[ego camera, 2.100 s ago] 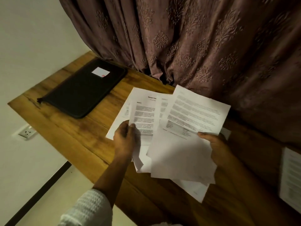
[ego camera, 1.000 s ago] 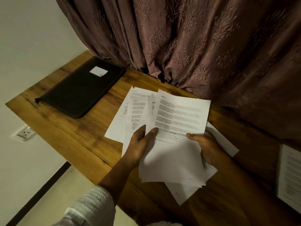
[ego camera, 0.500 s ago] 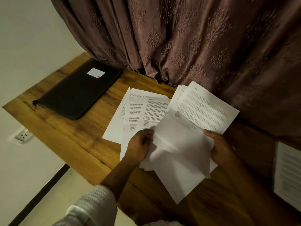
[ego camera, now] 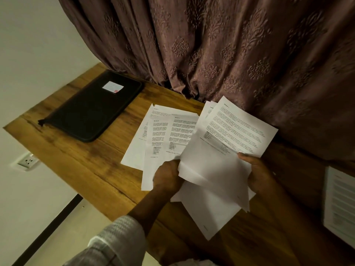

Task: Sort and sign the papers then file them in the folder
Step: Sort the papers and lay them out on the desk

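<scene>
Near edge, left: pale knit sleeve (ego camera: 119, 239) leading up the forearm to the left hand (ego camera: 168, 176). Left hand is curled closed around the lower edges of a fan of printed papers (ego camera: 165, 137), which spread out toward the far left and appear to rest on the wooden tabletop (ego camera: 76, 162).

Right hand (ego camera: 257, 173), just right of centre, grips a second batch of sheets (ego camera: 217, 169), thumb on top near the right edge, fingers hidden beneath. These sheets are lifted and tilted, their far corner reaching up against the curtain (ego camera: 230, 45). Top sheet (ego camera: 242, 129) carries printed paragraphs; text too small to read. The two batches overlap between the hands.

Right edge: another printed page (ego camera: 340, 204) lies on the tabletop, well apart from the hands, partly cut off by the frame.

Far left: black zip folder (ego camera: 90, 110), closed, lying flat on the tabletop, white label (ego camera: 112, 86) near its far end. Well apart from the papers.

Beyond the tabletop: brown patterned curtain hanging along the far side. Left, below the tabletop edge: a wall socket (ego camera: 26, 161) on a pale wall.
</scene>
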